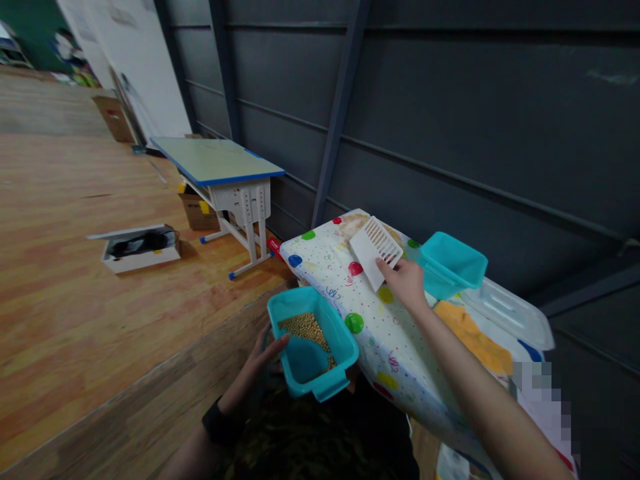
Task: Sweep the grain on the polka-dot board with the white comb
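Note:
My left hand (265, 353) grips the side of a teal plastic container (300, 360), thumb over its rim. Held in front of me beside the table edge, the container is tilted, with yellowish soybeans (306, 327) gathered mostly at its far side. Between the thumb and fingers of my right hand (404, 279) is a white slotted scoop (369, 257), over the tablecloth. Partly hidden behind the scoop lies a pale tan patch of loose material (351, 227), too blurred to identify. A second teal container (453, 263) stands just beyond my right hand.
A balloon-patterned cloth covers the table (320, 257). On its right side are an orange cloth (473, 333) and a clear lid (515, 313). A dark panelled wall (450, 120) runs behind. To the left stand a desk (220, 160) and an open white box (143, 257).

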A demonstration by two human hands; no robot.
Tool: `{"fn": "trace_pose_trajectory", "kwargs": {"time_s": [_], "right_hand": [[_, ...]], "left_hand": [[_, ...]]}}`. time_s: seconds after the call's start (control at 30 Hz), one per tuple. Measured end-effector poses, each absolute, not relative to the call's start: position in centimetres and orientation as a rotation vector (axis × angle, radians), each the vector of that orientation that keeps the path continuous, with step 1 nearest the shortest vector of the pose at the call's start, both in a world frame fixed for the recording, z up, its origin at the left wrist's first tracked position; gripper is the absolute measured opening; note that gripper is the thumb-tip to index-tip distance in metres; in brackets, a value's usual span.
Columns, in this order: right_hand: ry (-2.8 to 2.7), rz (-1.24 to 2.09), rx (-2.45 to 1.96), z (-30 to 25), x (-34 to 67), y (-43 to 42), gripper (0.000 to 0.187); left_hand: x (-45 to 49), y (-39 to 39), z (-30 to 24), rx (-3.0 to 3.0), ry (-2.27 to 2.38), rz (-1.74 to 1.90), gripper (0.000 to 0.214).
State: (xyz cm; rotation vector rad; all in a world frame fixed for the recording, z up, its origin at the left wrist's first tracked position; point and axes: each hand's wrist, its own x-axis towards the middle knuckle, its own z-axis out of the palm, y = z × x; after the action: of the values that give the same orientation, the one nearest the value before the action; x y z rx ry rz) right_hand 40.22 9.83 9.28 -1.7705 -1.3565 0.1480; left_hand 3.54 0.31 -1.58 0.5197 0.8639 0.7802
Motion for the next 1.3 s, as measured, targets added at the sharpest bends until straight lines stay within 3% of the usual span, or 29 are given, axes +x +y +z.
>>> {"fn": "trace_pose_trajectory", "kwargs": {"time_s": [0.1,0.23,0.67,1.3], "right_hand": [[-1.463,-0.105,-1.844,8.8,39.6,7.2,0.049],[-1.64,-0.21,-1.842,7.4,37.7,5.4,0.046],[-1.859,-0.249,-2.071,8.2,31.4,9.3,0.029],[-1.733,-0.176,-2.133,9.4,25.4,16.7,0.035]], "left_hand": [[3.8,0.1,-1.2,0.568,0.915,0.795,0.128],[4.0,-0.1,-0.7,0.576,0.951,0.788,0.128],[3.0,0.4,-0.1,0.609,1.06,0.83,0.132],[2.2,0.6,-0.1,0.552,1.054,0.888,0.128]]}}
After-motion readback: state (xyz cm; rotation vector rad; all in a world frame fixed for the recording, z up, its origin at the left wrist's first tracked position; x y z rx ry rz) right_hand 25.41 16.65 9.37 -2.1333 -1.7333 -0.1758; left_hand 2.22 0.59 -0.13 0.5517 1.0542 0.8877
